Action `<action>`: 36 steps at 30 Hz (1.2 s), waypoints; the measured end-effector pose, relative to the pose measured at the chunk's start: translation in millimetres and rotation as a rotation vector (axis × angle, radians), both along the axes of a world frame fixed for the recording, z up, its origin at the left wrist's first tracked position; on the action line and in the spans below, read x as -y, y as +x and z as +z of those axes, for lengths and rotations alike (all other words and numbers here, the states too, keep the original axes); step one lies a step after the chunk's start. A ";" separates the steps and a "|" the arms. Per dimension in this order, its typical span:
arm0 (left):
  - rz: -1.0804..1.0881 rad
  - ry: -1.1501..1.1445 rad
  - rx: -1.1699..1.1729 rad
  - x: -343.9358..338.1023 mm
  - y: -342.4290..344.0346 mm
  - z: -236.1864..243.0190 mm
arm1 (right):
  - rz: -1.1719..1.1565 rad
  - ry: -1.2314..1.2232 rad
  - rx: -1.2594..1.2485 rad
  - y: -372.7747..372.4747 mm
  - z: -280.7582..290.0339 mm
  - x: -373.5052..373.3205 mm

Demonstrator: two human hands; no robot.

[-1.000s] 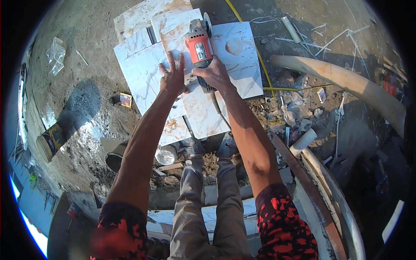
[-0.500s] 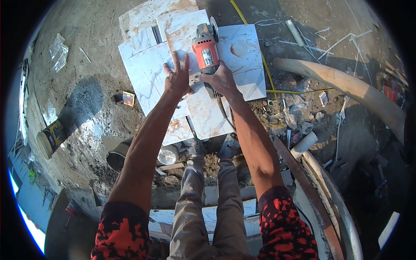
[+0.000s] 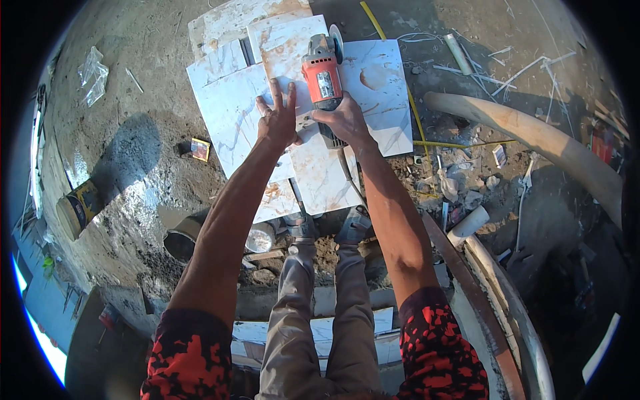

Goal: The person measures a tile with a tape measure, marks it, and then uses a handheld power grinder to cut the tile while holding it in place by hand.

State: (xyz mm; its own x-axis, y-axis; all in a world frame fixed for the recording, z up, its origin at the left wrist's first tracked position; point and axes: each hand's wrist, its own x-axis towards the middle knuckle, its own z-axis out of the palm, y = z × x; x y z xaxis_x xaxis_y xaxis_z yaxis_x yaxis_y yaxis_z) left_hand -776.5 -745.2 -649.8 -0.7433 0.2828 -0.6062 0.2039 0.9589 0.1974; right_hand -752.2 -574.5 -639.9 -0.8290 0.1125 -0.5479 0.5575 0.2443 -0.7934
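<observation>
My right hand [image 3: 344, 123] is wrapped round the rear body of a red and grey angle grinder [image 3: 323, 81]. Its disc [image 3: 336, 44] stands on edge at the far right end of the tool, and a cord [image 3: 349, 175] trails back from the handle toward my feet. White marbled tiles [image 3: 230, 137], smeared with brown dirt, lie overlapped beneath. Flat on them, just left of the grinder, my left hand [image 3: 276, 121] rests with its fingers spread and nothing in it.
A curved wooden piece [image 3: 520, 123] lies to the right, near rubble and a white pipe offcut [image 3: 469, 225]. Yellow tubing [image 3: 415, 110] runs past the tiles' right side. At left are a tipped tin [image 3: 81, 208], a dark round container [image 3: 182, 240] and a clear plastic bag [image 3: 93, 75].
The whole scene has shifted slightly right and down in the picture. Both hands keep the same places on the grinder and the tiles.
</observation>
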 end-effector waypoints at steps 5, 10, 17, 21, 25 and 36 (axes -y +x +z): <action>-0.004 0.038 -0.049 10.5 4.1 -20.3 | 0.016 0.022 0.095 14.4 17.4 8.0; -0.037 0.141 -0.029 7.5 3.0 -22.2 | 0.011 0.049 0.097 30.4 8.0 1.7; 0.007 0.039 -0.042 3.8 3.2 -12.0 | 0.000 -0.032 0.079 16.7 19.4 2.3; -0.003 0.013 -0.051 5.3 2.8 -15.5 | 0.004 0.012 0.045 8.2 24.3 5.3; 0.002 0.013 -0.045 7.5 3.9 -11.7 | 0.031 -0.009 0.104 9.3 27.5 5.0; -0.012 0.051 -0.139 5.7 4.9 -20.0 | -0.001 0.021 0.097 34.8 14.2 2.7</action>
